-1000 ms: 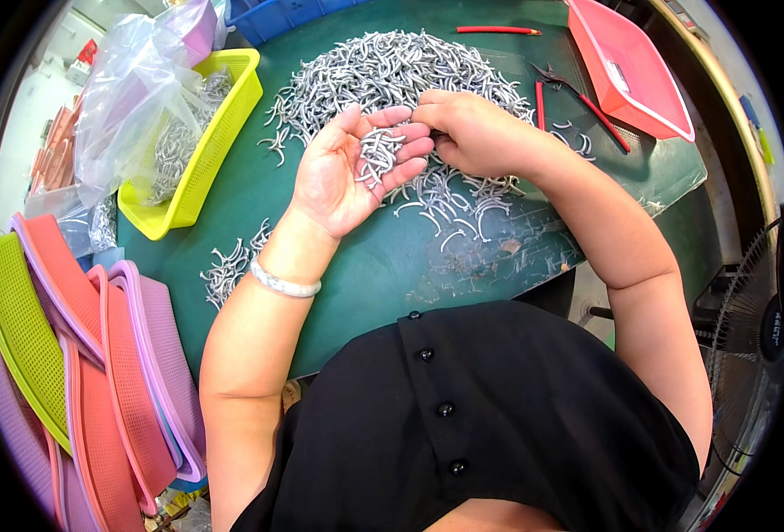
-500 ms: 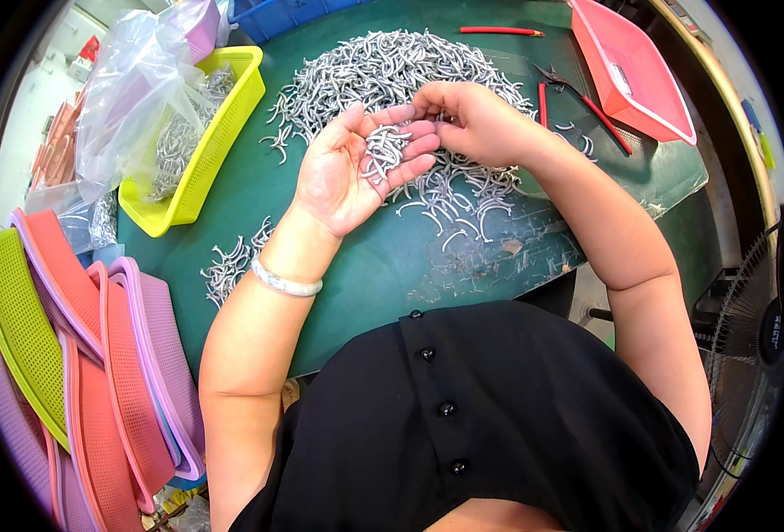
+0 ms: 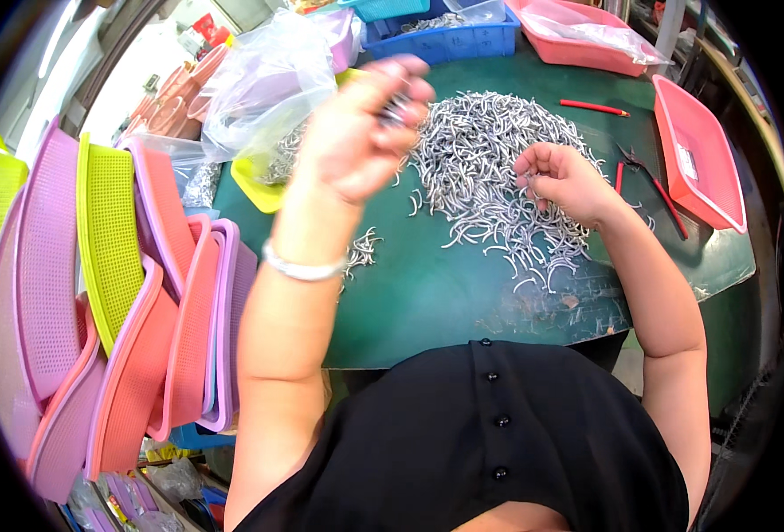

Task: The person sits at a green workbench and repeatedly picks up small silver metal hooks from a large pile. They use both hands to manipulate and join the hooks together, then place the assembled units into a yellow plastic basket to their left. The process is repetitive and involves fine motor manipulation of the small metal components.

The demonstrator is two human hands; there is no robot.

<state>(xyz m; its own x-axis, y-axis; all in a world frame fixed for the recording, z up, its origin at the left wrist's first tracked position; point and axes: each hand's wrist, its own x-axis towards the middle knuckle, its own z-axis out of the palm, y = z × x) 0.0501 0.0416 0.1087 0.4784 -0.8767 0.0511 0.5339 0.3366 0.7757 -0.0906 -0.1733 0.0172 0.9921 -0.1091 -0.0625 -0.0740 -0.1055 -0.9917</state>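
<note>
A large heap of small curved grey metal pieces [image 3: 490,142] lies on the green tabletop. Raised at the heap's left side, my left hand [image 3: 352,133] is blurred by motion; its fingers curl over a few of the grey metal pieces in the palm. Below it, the yellow-green basket [image 3: 257,188] with more metal pieces is partly hidden by that hand and a clear plastic bag [image 3: 268,89]. My right hand [image 3: 565,186] is at the heap's right edge, its fingers bent inward toward the thumb. What its fingertips hold, if anything, is hidden.
Stacked purple, coral and green baskets [image 3: 144,355] fill the left side. A blue bin [image 3: 445,40] and a pink tray [image 3: 578,49] stand at the back. Red-handled pliers [image 3: 667,204], a red pen-like tool [image 3: 594,107] and another pink basket [image 3: 698,160] are at the right.
My left hand has moved up and left from the heap, closing over the metal pieces in its palm. My right hand has parted from it and stays by the heap. The view has shifted left.
</note>
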